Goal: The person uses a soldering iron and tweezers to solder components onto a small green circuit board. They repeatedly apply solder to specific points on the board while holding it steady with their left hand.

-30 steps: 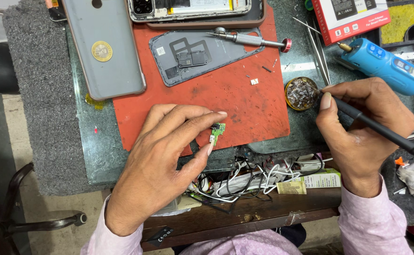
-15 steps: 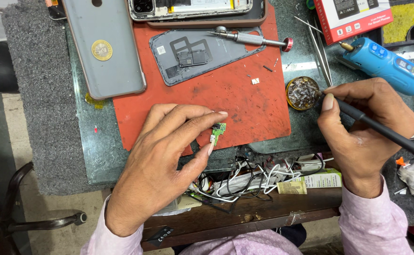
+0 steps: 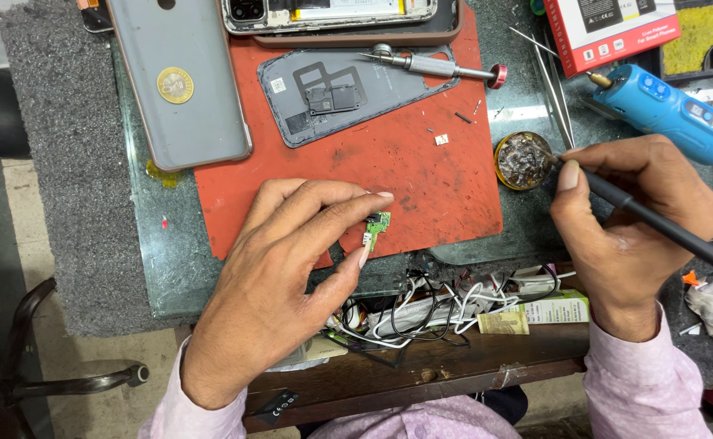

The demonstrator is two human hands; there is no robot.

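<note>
My left hand [image 3: 283, 276] rests on the red work mat [image 3: 405, 171], pinching a small green circuit board [image 3: 377, 225] between thumb and forefinger at the mat's near edge. My right hand [image 3: 641, 228] grips a black soldering iron [image 3: 657, 228] like a pen. Its tip touches a small round tin of flux [image 3: 523, 160] just right of the mat.
A grey phone back cover [image 3: 182, 81] with a coin on it lies at the left. An opened phone [image 3: 332, 16], a grey inner plate [image 3: 348, 89] and a screwdriver [image 3: 437, 65] lie at the back. Tweezers [image 3: 553, 77], a blue tool [image 3: 665, 114] and tangled wires [image 3: 437, 305] are nearby.
The soldering iron's tip has stayed at the flux tin, shifting only slightly. My left hand holds the small board in the same place.
</note>
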